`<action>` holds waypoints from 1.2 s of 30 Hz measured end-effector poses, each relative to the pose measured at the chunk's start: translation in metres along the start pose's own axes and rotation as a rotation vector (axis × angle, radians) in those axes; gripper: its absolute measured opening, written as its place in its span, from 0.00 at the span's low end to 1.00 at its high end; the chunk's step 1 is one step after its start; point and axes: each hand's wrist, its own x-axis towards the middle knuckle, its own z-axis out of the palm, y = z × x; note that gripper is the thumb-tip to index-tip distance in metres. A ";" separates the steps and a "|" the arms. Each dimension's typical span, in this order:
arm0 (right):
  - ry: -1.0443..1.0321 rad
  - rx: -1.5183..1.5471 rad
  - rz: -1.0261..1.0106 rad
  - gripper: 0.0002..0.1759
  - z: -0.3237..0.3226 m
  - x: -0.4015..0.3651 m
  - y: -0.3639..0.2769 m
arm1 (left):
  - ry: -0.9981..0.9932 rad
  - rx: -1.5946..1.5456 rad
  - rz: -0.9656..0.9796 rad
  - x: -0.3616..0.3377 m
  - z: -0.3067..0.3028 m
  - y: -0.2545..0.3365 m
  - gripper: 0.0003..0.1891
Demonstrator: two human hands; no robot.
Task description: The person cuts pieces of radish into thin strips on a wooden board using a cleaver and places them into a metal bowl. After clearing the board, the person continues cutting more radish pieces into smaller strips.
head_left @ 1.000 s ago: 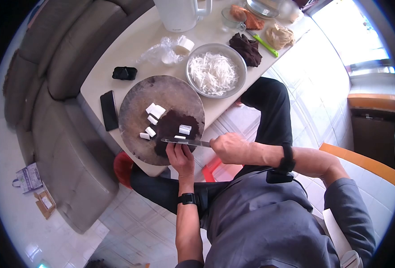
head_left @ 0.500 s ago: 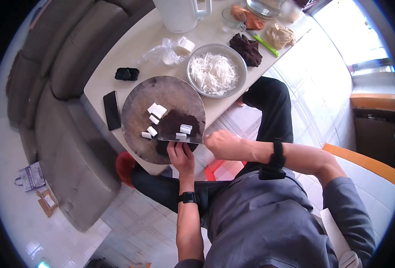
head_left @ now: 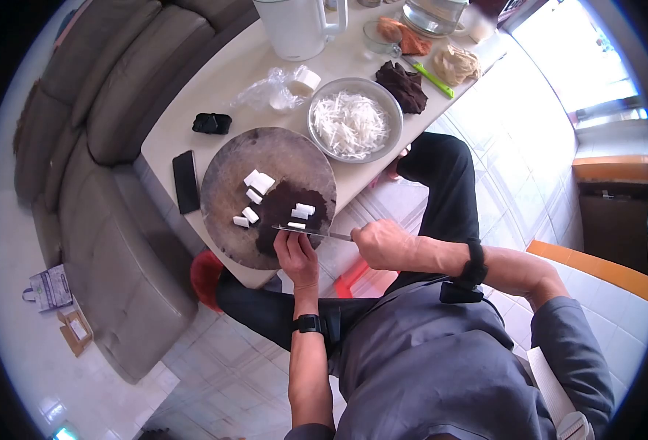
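Observation:
My right hand (head_left: 384, 244) is closed round the handle of a kitchen knife (head_left: 311, 232), its blade lying across the near side of a round wooden chopping board (head_left: 229, 158). Close against the blade, the fingers of my left hand (head_left: 296, 257) are bent and pressed together; whatever they hold is hidden. Just beyond the blade lies a thin white slice (head_left: 296, 225), with a few white pieces (head_left: 304, 210) by it on a dark wet patch. Farther left on the board are several white blocks (head_left: 259, 181). A metal bowl (head_left: 397, 136) holds white shreds (head_left: 350, 123).
On the table (head_left: 181, 117) are a phone (head_left: 185, 182), a black object (head_left: 212, 123), a plastic bag (head_left: 269, 89), a white jug (head_left: 295, 29), a dark cloth (head_left: 402, 86) and a green-handled tool (head_left: 434, 79). A sofa (head_left: 122, 242) stands left.
My right hand has moved right and slightly down, drawing the knife with it so more of its handle end shows. My left hand stays nearly in place. The view has shifted slightly.

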 end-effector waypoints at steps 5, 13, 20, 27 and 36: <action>-0.043 -0.056 -0.010 0.08 -0.004 0.002 0.001 | 0.003 -0.004 0.002 -0.001 0.001 -0.001 0.06; -0.096 -0.052 -0.038 0.08 -0.010 0.012 -0.004 | -0.037 0.014 -0.003 -0.004 0.001 -0.004 0.07; -0.031 -0.030 -0.121 0.07 0.000 0.033 -0.009 | -0.047 0.021 -0.006 -0.007 0.001 -0.007 0.09; -0.099 -0.040 -0.084 0.09 -0.001 0.051 -0.020 | -0.040 0.035 -0.013 -0.006 0.001 -0.005 0.07; -0.006 -0.061 -0.175 0.11 0.007 0.039 -0.012 | -0.038 0.054 0.005 -0.002 -0.002 -0.005 0.05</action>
